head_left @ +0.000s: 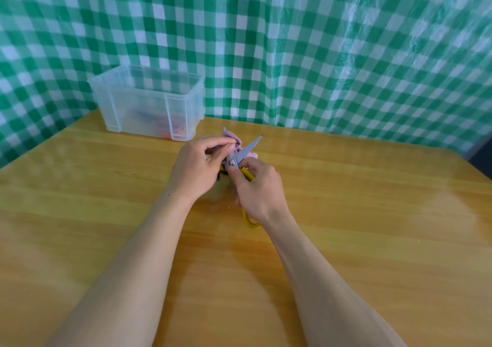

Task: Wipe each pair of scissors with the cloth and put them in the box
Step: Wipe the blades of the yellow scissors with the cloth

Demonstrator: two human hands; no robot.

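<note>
Scissors (246,149) with yellow handles are up in both hands, over the middle of the wooden table (93,213). From my far seat I watch through the head camera. The blades stand apart like a letter V. I think that is so the cloth can reach each blade by itself, inside edge too.

The right hand (259,189) grips a yellow handle close to the screw, with its fingers curled round it. Gripping near the screw makes the scissors steady while the other hand rubs.

The left hand (195,169) pinches the pink cloth (235,137) round the blade nearer the box, thumb and fingers pressed together on it. Only the tip of that blade peeks out past the cloth. The cloth between skin and steel also guards the fingers from the sharp edge.

The clear box (114,104) sits at the back left of the table, near the hands, in front of the green checked curtain (332,53). It has no lid on, so a clean pair can go straight in. Something red and orange lies in it, but it is too blurry for me to say what.

I judge this pair is in the wiping step, not ready for the box yet.
</note>
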